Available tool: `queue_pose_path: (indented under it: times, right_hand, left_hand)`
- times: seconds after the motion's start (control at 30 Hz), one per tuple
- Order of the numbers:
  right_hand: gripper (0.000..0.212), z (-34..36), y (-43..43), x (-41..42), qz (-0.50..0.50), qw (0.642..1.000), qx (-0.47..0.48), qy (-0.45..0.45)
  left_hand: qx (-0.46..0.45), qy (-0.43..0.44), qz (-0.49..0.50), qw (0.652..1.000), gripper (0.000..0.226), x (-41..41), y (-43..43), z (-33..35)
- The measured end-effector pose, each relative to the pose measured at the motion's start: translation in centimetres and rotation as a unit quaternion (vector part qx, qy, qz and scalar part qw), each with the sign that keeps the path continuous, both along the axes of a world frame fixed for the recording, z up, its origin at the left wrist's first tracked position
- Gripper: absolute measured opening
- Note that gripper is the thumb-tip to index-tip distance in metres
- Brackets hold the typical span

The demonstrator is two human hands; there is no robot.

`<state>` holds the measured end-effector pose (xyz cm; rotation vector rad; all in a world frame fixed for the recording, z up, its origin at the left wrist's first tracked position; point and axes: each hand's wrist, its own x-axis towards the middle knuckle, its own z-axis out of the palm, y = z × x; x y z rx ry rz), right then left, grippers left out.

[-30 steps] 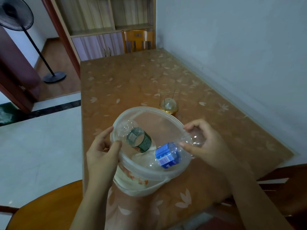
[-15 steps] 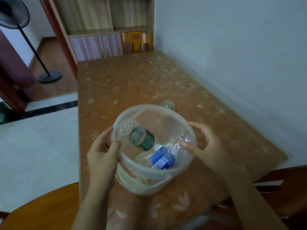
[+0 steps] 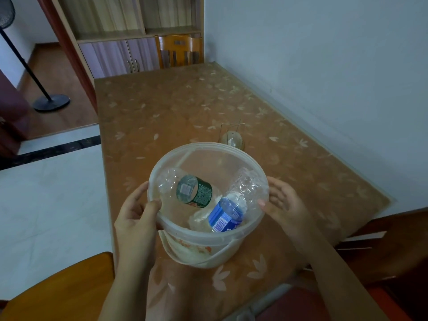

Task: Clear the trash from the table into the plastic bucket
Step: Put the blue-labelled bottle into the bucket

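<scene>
Now bucket point(image 3: 234, 249) between fingers point(image 3: 154, 206) (bottles point(image 3: 225, 215) inside)

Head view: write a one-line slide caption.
Both hands, left hand and right hand, steady a plastic bucket holding two empty bottles.

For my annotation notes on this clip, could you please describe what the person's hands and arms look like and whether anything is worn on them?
Both the left hand and the right hand are bare: no gloves, rings, watch or bracelets show. Both forearms are uncovered up to the bottom edge of the picture, with no sleeve in view. The fingernails look short and unpainted, as far as the picture shows.
</scene>
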<state>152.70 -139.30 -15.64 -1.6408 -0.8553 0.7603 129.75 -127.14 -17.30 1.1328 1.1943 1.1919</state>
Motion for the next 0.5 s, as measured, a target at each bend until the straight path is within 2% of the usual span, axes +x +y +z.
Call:
queue_pose_path:
  times: [0.5]
  right_hand:
    - [0.056, -0.7, -6.1, -3.5, -0.053, 0.997, 0.045, -0.022]
  left_hand:
    - [0.011, 0.017, -0.122, 0.992, 0.035, -2.2, -2.7, -0.5]
